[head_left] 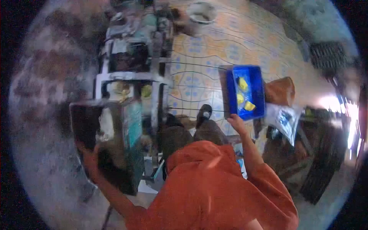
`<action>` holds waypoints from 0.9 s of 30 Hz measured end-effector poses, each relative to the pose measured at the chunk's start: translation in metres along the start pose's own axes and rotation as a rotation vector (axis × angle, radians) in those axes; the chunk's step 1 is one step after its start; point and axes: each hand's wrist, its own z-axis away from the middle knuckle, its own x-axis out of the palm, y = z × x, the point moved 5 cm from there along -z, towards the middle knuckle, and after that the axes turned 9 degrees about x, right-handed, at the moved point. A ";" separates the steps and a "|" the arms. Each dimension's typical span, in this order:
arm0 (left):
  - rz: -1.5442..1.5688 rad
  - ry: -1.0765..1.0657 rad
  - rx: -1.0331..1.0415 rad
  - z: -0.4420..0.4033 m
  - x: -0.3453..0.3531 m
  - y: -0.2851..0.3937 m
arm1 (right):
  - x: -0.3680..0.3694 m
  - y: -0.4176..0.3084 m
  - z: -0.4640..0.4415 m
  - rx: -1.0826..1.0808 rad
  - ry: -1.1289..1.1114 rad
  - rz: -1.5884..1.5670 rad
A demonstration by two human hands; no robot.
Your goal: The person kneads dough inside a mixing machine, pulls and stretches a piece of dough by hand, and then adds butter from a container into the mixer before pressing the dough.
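Observation:
On the right, my right hand (236, 123) is at the near left corner of a blue bin (260, 92), its fingers wrapped on the rim. Several yellow pieces (243, 83) lie inside the bin. Over on the left, my left hand (90, 157) is raised at the lower left side of a dark open box (111, 168) with a green side panel. Motion blurs this hand; its fingers look spread, and whether they touch the box is unclear. A whitish object (106, 124) shows within the box.
A metal rack (130, 76) with blurred items stands behind the dark box. Beside the bin are a brown bag (281, 91) and a clear plastic bag (284, 119). A round basin (202, 13) sits on the patterned floor (193, 82) at the top.

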 end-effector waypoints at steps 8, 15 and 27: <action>0.449 0.004 0.292 -0.015 -0.048 0.132 | 0.027 0.185 0.068 0.393 0.117 -0.274; 0.085 -0.155 0.975 0.081 0.109 0.416 | 0.042 0.252 0.022 0.421 0.115 -0.401; 0.132 -0.890 0.581 0.203 0.368 0.673 | 0.032 0.389 -0.254 0.518 0.025 -0.555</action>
